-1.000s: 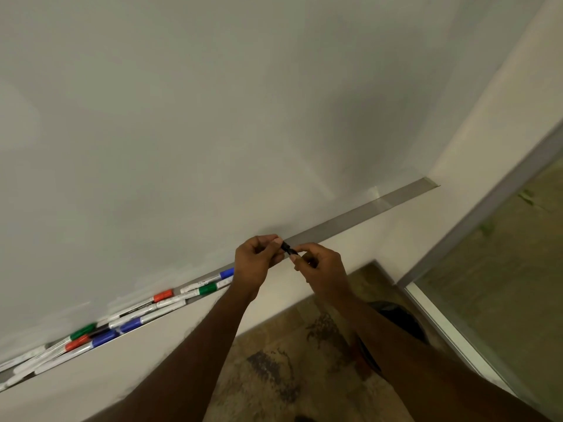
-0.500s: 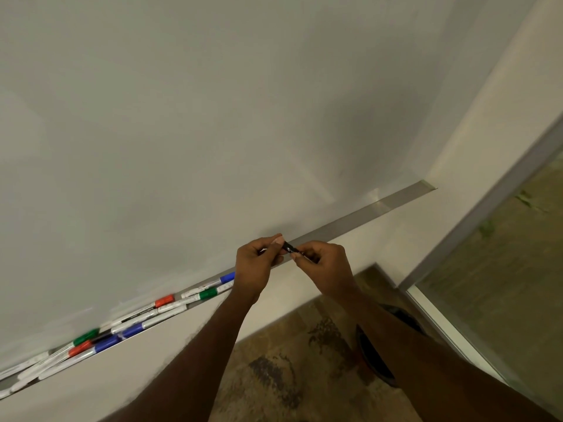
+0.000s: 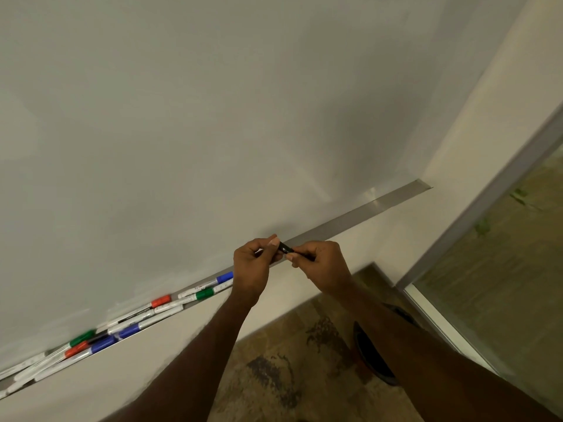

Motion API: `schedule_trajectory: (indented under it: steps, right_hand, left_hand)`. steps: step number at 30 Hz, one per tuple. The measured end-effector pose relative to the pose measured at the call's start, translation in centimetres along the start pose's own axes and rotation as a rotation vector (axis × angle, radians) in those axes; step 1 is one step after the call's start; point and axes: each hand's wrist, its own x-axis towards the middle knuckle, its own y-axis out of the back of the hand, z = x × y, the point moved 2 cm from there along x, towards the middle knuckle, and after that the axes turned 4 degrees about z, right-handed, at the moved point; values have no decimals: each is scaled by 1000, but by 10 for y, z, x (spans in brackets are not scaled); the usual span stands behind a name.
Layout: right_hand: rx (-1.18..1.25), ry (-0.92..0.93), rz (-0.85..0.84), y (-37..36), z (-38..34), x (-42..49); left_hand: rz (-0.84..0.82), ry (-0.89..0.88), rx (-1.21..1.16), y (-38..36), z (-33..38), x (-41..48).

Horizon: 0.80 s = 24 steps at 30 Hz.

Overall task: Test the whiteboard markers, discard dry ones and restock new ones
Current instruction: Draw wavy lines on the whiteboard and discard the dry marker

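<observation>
So you've got the black marker [image 3: 285, 248] pinched between both hands, just below centre and right in front of the tray [image 3: 365, 210]. Your left hand [image 3: 251, 266] has its fingers [image 3: 272, 242] nipping one end, and your right hand [image 3: 323, 268] is curled round the other. Only a short dark bit shows between them. Honestly can't tell from here whether the cap is on or half off.

My guess is you're uncapping it for a test stroke. Pull straight along the barrel, no sideways twisting, and hang on to the cap so it doesn't drop. Then go up to the whiteboard [image 3: 213, 132] at 12 o'clock, where there's loads of blank space, and draw one firm line.

Faint or scratchy means it's dry. The dark bin [image 3: 373, 354] on the floor, about 5 o'clock from your hands, looks like the spot for it. The other markers [image 3: 137, 318] lie in the tray off at 8 o'clock, so a good one goes back there.
</observation>
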Motion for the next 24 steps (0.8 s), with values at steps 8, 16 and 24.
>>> schedule_trajectory:
  steps: [8,16,24]
  right_hand:
    - [-32,-4,-75,11,14,12]
    - [-456,61,-373,11,62,36]
    - [-637,97,-428,-16,99,73]
  left_hand:
    - [-60,6,75,-5,-6,9]
    - [-17,92,427,26,-45,24]
    - [-40,24,745,59,-75,18]
